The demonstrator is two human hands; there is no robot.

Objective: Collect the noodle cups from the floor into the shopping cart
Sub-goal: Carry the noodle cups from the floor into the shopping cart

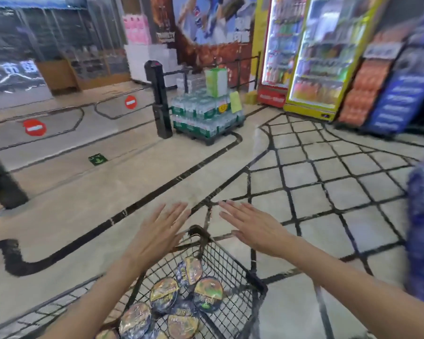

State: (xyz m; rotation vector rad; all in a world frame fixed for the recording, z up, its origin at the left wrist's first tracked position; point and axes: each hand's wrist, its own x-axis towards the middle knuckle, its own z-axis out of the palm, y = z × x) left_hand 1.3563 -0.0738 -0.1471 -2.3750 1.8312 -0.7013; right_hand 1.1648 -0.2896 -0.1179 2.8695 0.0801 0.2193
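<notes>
Noodle cups (165,304) are piled in the cart (233,265), none is seen on the floor, and the left hand (157,234) and right hand (252,227) are held flat, apart and empty above it, so collecting is judged near done.

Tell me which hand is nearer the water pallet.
Left, narrowly. The left hand hovers open over the cart's front corner, almost straight below the water pallet; the right hand sits farther to the side.

Bright indoor light, motion blur thruout (edges warped), fridges (313,57) glowing.
</notes>
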